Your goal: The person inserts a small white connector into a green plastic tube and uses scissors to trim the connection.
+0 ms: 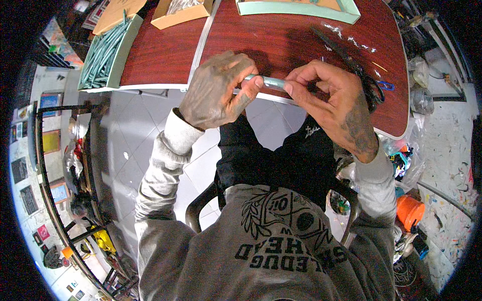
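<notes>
A slim, shiny teal pen (273, 82) spans the gap between my two hands, just over the table's near edge. My left hand (218, 90) is closed on its left end, thumb lying along the barrel. At the other end, the thumb and fingers of my right hand (329, 93) pinch the tip. Whether a small part sits in that pinch is hidden by the fingers. To the far left, a pale green box (125, 52) holds many similar teal pens (104, 57). Black-handled scissors (370, 88) lie beside my right hand, blades pointing away.
On the dark red table (160, 55) stand a cardboard box (188, 19) of clear small pieces and a shallow pale green tray (301, 13). White scraps (354, 41), a thin stick (380, 66) and a blue object (385, 86) lie at right. A metal rack (50, 185) stands left.
</notes>
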A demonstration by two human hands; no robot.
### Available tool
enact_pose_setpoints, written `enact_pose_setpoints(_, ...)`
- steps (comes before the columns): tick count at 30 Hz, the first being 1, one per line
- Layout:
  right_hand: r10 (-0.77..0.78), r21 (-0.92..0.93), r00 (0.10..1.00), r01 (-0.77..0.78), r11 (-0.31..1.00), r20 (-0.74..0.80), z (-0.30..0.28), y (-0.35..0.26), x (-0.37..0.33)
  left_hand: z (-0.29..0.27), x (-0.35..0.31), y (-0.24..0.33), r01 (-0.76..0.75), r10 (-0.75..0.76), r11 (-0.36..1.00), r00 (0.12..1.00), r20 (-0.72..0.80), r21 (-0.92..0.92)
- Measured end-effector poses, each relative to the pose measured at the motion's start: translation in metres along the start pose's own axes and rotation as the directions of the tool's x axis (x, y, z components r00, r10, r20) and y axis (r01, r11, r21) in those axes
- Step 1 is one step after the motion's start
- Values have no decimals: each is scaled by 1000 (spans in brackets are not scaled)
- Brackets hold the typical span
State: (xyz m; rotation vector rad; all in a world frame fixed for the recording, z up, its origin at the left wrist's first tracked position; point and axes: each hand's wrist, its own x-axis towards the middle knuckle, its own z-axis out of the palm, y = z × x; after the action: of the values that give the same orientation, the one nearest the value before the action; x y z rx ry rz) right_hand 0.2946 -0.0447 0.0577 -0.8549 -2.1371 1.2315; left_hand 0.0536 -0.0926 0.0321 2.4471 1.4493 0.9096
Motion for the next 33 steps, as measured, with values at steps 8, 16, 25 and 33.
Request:
enact_pose_setpoints(8,84,177,996,-88,980,27,-5,3,-7,-5,0,8,27,-27,999,999,35,20)
enact_pose_setpoints(16,30,317,992,11,948,-124,8,10,-5,-7,1,15,16,-16,997,1000,0,80)
enact_pose_setpoints(25,-252,-181,931,209,961,-263,14,-5,-4,-12,0,18,33,-27,985,999,-36,168)
enact_pose_setpoints(33,-199,-120,943,173,978,-267,17,-3,0,-11,-3,14,27,-8,981,995,-102,191)
